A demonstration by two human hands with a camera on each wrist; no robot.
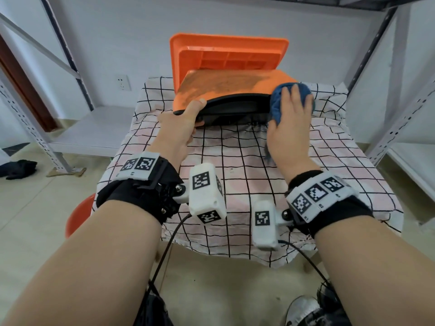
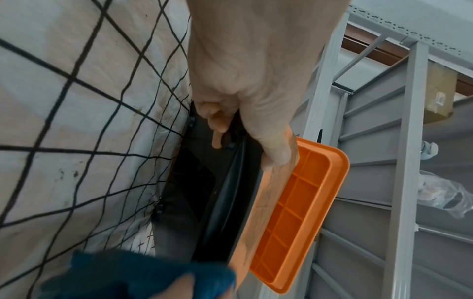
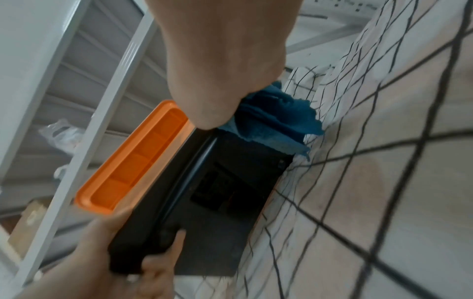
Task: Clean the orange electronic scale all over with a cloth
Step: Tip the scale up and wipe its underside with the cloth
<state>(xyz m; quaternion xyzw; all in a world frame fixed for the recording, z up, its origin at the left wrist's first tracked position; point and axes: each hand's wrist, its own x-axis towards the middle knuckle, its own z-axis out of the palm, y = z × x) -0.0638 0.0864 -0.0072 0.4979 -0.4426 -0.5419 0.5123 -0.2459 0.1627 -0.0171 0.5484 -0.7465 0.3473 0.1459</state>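
Scale (image 1: 226,83) rests tilted on the checked tablecloth (image 1: 247,165) covering the table. Left hand (image 1: 181,123) grips its left corner; right hand (image 1: 288,118) presses a bunched blue cloth (image 1: 277,102) against its right end.

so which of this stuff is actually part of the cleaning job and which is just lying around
In use:
- orange scale, tipped up on the checked tablecloth
- blue cloth, pressed to its right end by the right hand
- left hand, gripping its left end

Lying about:
- dark rag on the floor
- orange stool
- grey shelving
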